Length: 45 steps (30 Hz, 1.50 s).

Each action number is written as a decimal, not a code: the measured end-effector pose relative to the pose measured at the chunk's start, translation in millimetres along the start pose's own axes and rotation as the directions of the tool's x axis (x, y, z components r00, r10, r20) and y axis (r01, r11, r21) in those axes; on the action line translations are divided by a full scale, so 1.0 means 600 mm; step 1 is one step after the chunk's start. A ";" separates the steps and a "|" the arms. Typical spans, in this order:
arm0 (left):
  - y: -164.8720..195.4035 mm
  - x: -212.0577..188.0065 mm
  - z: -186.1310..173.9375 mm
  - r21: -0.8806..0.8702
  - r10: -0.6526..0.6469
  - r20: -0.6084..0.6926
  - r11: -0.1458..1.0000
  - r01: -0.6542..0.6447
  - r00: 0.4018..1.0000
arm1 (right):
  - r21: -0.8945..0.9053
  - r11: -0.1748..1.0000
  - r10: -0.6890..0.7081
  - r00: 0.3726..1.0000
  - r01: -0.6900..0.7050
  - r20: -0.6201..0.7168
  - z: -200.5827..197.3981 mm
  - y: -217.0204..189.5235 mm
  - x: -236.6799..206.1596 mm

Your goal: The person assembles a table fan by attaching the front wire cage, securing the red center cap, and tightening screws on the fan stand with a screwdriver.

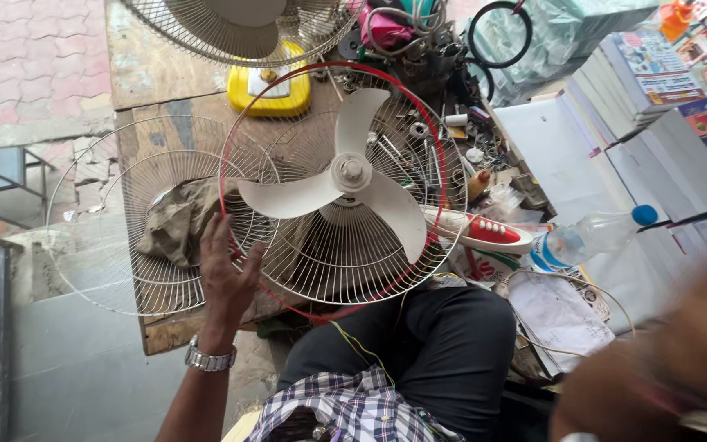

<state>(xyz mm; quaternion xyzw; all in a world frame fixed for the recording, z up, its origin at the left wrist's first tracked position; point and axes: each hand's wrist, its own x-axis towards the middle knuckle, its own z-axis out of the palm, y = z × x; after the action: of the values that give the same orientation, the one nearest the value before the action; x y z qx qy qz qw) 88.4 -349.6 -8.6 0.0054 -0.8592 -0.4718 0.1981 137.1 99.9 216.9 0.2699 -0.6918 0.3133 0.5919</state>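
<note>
The fan (345, 176), with three cream blades inside a red-rimmed wire guard, lies face up on the wooden surface (137, 69). The left hand (227, 274) grips the guard's lower left edge, fingers hooked through the wires. Left of the fan lies a loose wire grille (108, 221) over a crumpled cloth (175, 221). Right of the fan, a blurred right hand (689, 344); I cannot tell its grip.

Cream fan blades (345, 184), red-rimmed guard (249, 115)
</note>
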 end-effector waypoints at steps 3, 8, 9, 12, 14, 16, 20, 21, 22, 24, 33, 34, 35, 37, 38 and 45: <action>-0.006 0.022 -0.011 0.115 -0.095 0.017 0.989 0.092 0.995 | -0.428 0.881 0.347 0.891 -0.202 0.292 0.087 0.067 -0.111; -0.006 0.046 -0.019 -0.027 -0.223 0.075 0.974 0.225 0.972 | -0.345 0.434 0.901 0.393 -0.832 0.186 0.166 0.147 -0.309; -0.005 0.048 -0.019 -0.118 -0.291 0.117 0.945 0.304 0.950 | -0.378 0.456 0.889 0.431 -0.806 0.152 0.170 0.169 -0.325; 0.000 0.048 -0.019 -0.276 -0.371 0.188 0.869 0.411 0.910 | 0.009 0.046 0.976 0.047 -0.999 0.211 0.184 0.225 -0.343; 0.002 0.050 -0.016 -0.308 -0.373 0.196 0.855 0.418 0.907 | 0.233 -0.279 0.901 -0.170 -0.932 0.398 0.190 0.241 -0.337; 0.002 0.049 -0.016 -0.290 -0.377 0.190 0.861 0.419 0.907 | 0.273 -0.426 0.801 -0.220 -0.863 0.556 0.190 0.240 -0.329; -0.007 0.053 -0.016 -0.326 -0.405 0.203 0.831 0.451 0.892 | 0.291 -0.508 0.718 -0.212 -0.810 0.663 0.192 0.228 -0.312; -0.010 0.054 -0.015 -0.332 -0.407 0.207 0.826 0.456 0.890 | 0.221 -0.480 0.703 -0.221 -0.849 0.676 0.195 0.226 -0.306; -0.014 0.055 -0.013 -0.340 -0.409 0.211 0.821 0.459 0.888 | 0.150 -0.446 0.688 -0.230 -0.883 0.688 0.199 0.227 -0.300; -0.021 0.056 -0.011 -0.366 -0.389 0.205 0.821 0.439 0.898 | 0.015 -0.415 0.680 -0.299 -0.910 0.669 0.210 0.235 -0.292; -0.024 0.072 -0.020 -0.395 -0.393 0.164 0.814 0.425 0.905 | 0.259 -0.460 0.746 -0.211 -0.849 0.632 0.216 0.254 -0.295; -0.022 0.074 -0.023 -0.389 -0.391 0.157 0.820 0.421 0.907 | 0.328 -0.429 0.804 -0.190 -0.842 0.564 0.215 0.250 -0.295; -0.019 0.078 -0.025 -0.371 -0.387 0.150 0.831 0.414 0.910 | 0.348 -0.375 0.841 -0.157 -0.859 0.518 0.213 0.247 -0.294; -0.013 0.084 -0.028 -0.333 -0.377 0.134 0.854 0.400 0.916 | 0.379 -0.261 0.902 -0.084 -0.888 0.424 0.214 0.241 -0.293; -0.010 0.087 -0.028 -0.310 -0.367 0.125 0.868 0.387 0.922 | 0.401 -0.223 0.911 -0.043 -0.889 0.410 0.215 0.240 -0.293; -0.017 0.089 -0.020 -0.276 -0.260 0.060 0.924 0.266 0.964 | 0.528 -0.043 0.946 0.136 -0.848 0.295 0.233 0.225 -0.311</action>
<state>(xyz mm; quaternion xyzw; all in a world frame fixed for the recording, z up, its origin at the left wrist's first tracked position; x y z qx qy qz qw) 41.3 -375.8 6.6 0.0870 -0.7771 -0.6113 0.1221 -25.8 84.1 2.7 -0.1076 -0.5082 0.8367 0.1734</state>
